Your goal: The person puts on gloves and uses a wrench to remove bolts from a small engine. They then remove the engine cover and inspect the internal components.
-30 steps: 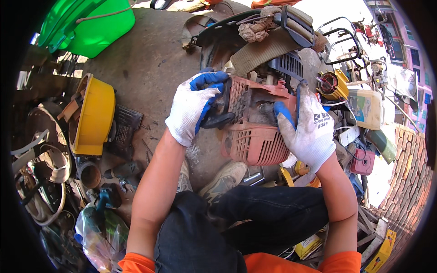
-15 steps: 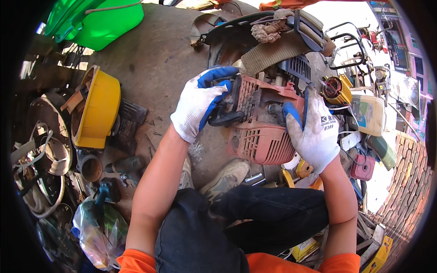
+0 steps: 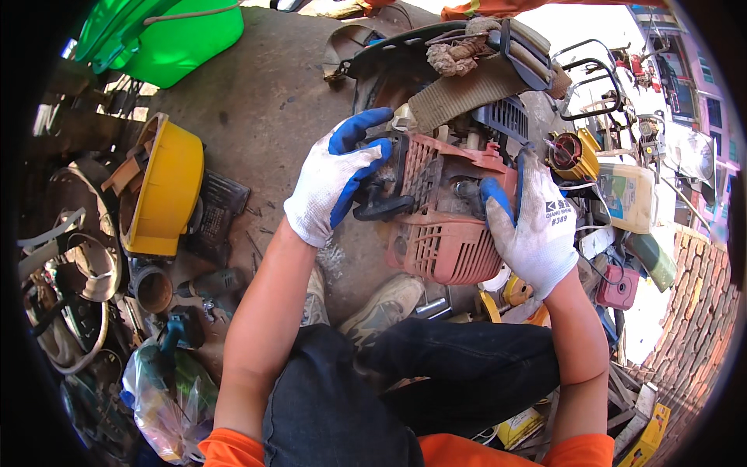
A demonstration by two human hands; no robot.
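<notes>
A dusty red-and-black small engine [image 3: 455, 241] with slotted housings stands on the ground before me. My left hand [image 3: 333, 175], in a white glove with blue-coated fingers, is beside the black part [image 3: 387, 204] on its left side. Its forefinger and thumb are apart with a gap between them; other fingers are partly hidden. My right hand [image 3: 535, 222], gloved alike, holds the engine's right side, thumb on the front face and fingers along the edge. A webbing strap [image 3: 451, 100] and knotted rope [image 3: 454, 56] lie on a dark frame behind the engine.
A yellow tub [image 3: 167, 191], a drill [image 3: 212, 284] and a plastic bag [image 3: 167, 397] are at the left. A green container [image 3: 198, 43] stands at the far left. To the right are a yellow machine part [image 3: 576, 153], a translucent jug [image 3: 627, 198] and a brick surface [image 3: 692, 303].
My left hand has shifted slightly left and its forefinger has drawn back from the engine's top left corner. My right hand keeps its place on the engine.
</notes>
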